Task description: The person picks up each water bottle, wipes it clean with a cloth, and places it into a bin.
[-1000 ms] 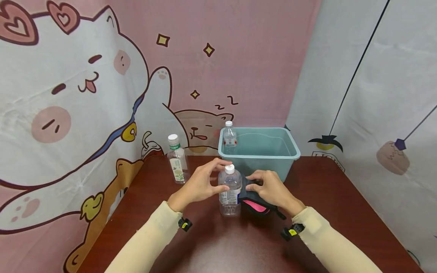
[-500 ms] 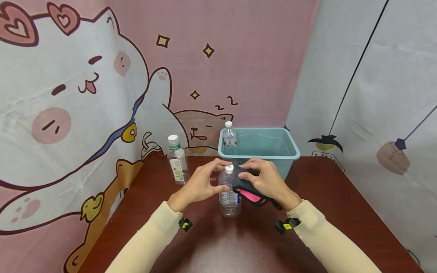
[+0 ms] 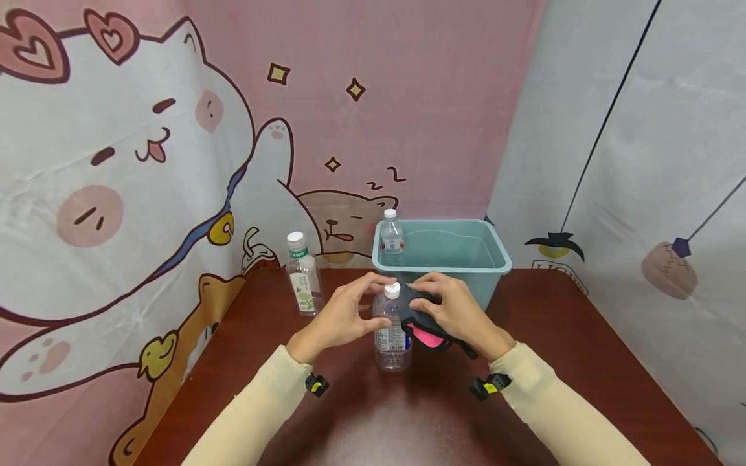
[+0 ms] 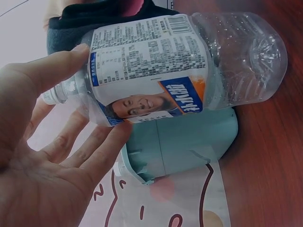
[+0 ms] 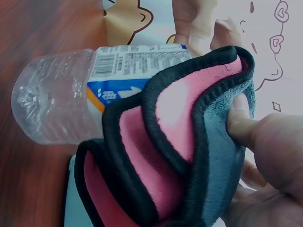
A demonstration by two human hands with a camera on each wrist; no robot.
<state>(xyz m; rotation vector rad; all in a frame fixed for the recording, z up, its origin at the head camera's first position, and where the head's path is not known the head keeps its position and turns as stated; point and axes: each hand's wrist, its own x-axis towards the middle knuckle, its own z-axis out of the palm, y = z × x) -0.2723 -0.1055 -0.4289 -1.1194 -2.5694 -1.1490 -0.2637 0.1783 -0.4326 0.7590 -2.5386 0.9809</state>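
The middle bottle (image 3: 387, 338) stands on the table (image 3: 565, 323), the left hand (image 3: 344, 314) at its left, the right hand (image 3: 457, 314) at its right with a cloth (image 5: 175, 127) between. Behind them sits a bin (image 3: 449, 268), a second bottle (image 3: 392, 238) inside its left end. A third bottle (image 3: 305, 285) stands on the table, left of the bin

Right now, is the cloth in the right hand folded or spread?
Folded. In the right wrist view, the cloth shows several black-edged layers with pink inner faces.
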